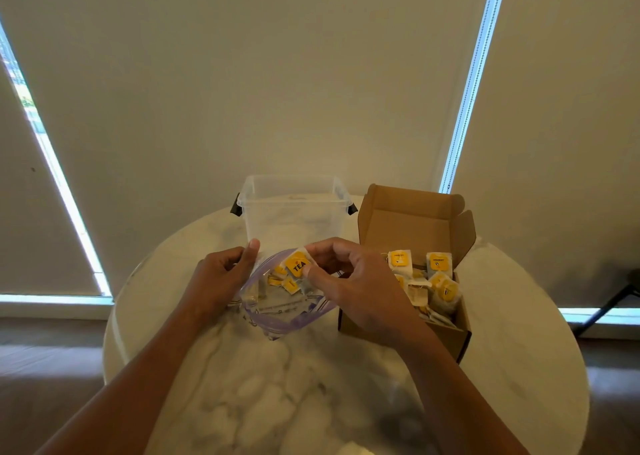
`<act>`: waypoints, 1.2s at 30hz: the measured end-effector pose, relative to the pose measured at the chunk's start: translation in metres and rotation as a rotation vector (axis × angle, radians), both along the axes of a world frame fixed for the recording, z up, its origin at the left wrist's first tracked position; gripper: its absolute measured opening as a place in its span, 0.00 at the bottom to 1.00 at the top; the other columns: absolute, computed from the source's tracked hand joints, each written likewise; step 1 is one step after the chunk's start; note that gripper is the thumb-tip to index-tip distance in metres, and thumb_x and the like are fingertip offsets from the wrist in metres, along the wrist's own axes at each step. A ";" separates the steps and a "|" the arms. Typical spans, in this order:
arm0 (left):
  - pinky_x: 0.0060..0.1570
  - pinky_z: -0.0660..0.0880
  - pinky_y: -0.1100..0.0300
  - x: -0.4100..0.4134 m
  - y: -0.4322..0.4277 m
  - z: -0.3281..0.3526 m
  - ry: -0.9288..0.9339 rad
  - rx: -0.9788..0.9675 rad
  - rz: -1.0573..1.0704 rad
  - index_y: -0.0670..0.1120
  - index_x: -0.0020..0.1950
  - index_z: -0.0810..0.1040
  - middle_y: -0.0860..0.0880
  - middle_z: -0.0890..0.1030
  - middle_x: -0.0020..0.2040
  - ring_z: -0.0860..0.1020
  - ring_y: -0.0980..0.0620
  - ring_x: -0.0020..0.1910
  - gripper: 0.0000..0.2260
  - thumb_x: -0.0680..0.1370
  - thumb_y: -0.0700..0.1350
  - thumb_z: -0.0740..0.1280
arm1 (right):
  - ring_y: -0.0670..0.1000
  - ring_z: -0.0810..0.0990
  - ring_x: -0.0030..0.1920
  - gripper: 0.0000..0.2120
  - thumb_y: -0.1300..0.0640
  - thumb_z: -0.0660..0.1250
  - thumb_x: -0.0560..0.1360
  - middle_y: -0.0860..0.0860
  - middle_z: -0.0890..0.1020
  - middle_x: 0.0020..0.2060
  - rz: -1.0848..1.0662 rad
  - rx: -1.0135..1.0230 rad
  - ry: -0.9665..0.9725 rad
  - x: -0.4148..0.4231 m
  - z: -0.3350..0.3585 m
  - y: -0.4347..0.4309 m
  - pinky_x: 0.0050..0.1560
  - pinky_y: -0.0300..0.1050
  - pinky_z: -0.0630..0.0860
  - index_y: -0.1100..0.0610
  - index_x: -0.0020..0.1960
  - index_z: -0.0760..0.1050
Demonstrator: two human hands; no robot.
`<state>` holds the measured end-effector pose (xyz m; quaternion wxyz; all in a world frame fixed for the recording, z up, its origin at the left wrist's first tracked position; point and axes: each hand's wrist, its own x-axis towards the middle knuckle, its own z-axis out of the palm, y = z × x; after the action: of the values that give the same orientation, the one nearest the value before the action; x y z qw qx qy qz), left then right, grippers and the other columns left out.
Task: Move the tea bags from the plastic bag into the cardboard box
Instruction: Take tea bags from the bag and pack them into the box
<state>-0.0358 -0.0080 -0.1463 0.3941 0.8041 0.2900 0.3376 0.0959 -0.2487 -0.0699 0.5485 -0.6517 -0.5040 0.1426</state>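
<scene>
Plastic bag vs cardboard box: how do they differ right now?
The plastic bag is clear and limp; the cardboard box is brown and rigid. The plastic bag holds a few tea bags; the cardboard box is crowded with them. The left hand holds the plastic bag's mouth open; the cardboard box stands with its lid flap up. Both sit open on the marble table.

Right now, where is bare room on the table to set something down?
Free: the near half of the table, in front of the plastic bag; also the strip right of the cardboard box. Crowded: the far middle, where clear tub, bag, left hand, right hand and box sit close.
</scene>
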 end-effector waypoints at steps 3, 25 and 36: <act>0.41 0.67 0.55 0.001 0.001 0.000 -0.006 -0.004 -0.003 0.38 0.42 0.78 0.33 0.78 0.40 0.71 0.52 0.35 0.41 0.79 0.78 0.59 | 0.44 0.86 0.49 0.05 0.52 0.74 0.79 0.42 0.87 0.45 -0.004 0.000 0.020 0.000 0.001 -0.001 0.45 0.40 0.83 0.47 0.55 0.85; 0.40 0.64 0.54 0.001 0.000 0.001 -0.002 0.036 0.019 0.38 0.41 0.74 0.45 0.71 0.32 0.67 0.52 0.34 0.40 0.80 0.77 0.58 | 0.44 0.84 0.48 0.06 0.48 0.76 0.78 0.41 0.85 0.48 -0.074 0.084 -0.150 -0.006 -0.002 0.002 0.48 0.40 0.83 0.47 0.52 0.87; 0.41 0.72 0.55 0.002 0.005 -0.001 0.016 0.024 0.018 0.40 0.45 0.82 0.37 0.83 0.40 0.76 0.50 0.35 0.41 0.78 0.80 0.58 | 0.43 0.69 0.26 0.07 0.46 0.76 0.77 0.38 0.74 0.23 -0.196 0.035 -0.034 -0.005 -0.009 -0.002 0.31 0.34 0.66 0.49 0.50 0.89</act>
<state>-0.0339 -0.0030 -0.1477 0.3792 0.8089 0.2964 0.3378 0.0910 -0.2506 -0.0785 0.5624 -0.6906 -0.4495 0.0683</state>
